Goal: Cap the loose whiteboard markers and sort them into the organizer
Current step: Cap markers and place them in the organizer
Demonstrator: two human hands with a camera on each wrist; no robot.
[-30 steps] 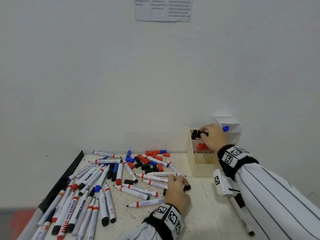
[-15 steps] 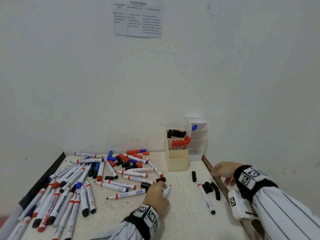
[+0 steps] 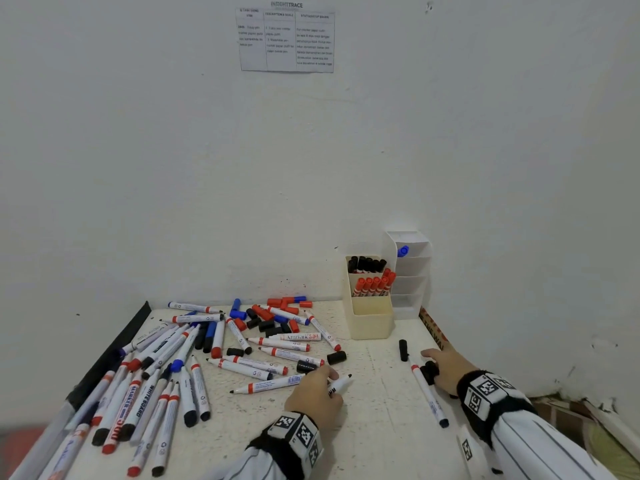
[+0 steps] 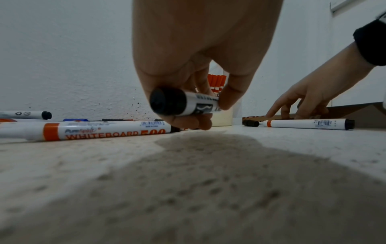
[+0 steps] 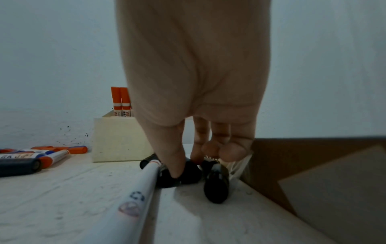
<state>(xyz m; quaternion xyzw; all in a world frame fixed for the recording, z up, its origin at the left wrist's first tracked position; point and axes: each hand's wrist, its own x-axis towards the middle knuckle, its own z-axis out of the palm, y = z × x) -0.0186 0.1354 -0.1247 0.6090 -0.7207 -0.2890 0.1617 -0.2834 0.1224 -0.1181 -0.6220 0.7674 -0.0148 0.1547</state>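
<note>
In the low middle of the head view, the left hand (image 3: 313,396) has its fingers curled tight around a black marker (image 3: 337,385). The marker's tip has no cap on it and points to the right. In the left wrist view the black end of this marker (image 4: 167,103) sits between the thumb and fingers, just above the table (image 4: 188,189).

On the lower right, the right hand (image 3: 446,370) reaches down to some black caps (image 3: 430,370) on the table. In the right wrist view its thumb (image 5: 171,163) presses on one black cap (image 5: 177,175), and other fingers touch down just beside it. I cannot tell if the hand grips the cap yet.

A white marker (image 3: 427,393) lies just beside these caps.

The cream organizer (image 3: 372,322) stands at the back right of the table. It holds black and red markers. Many loose markers (image 3: 166,368) lie in a pile on the left.
</note>
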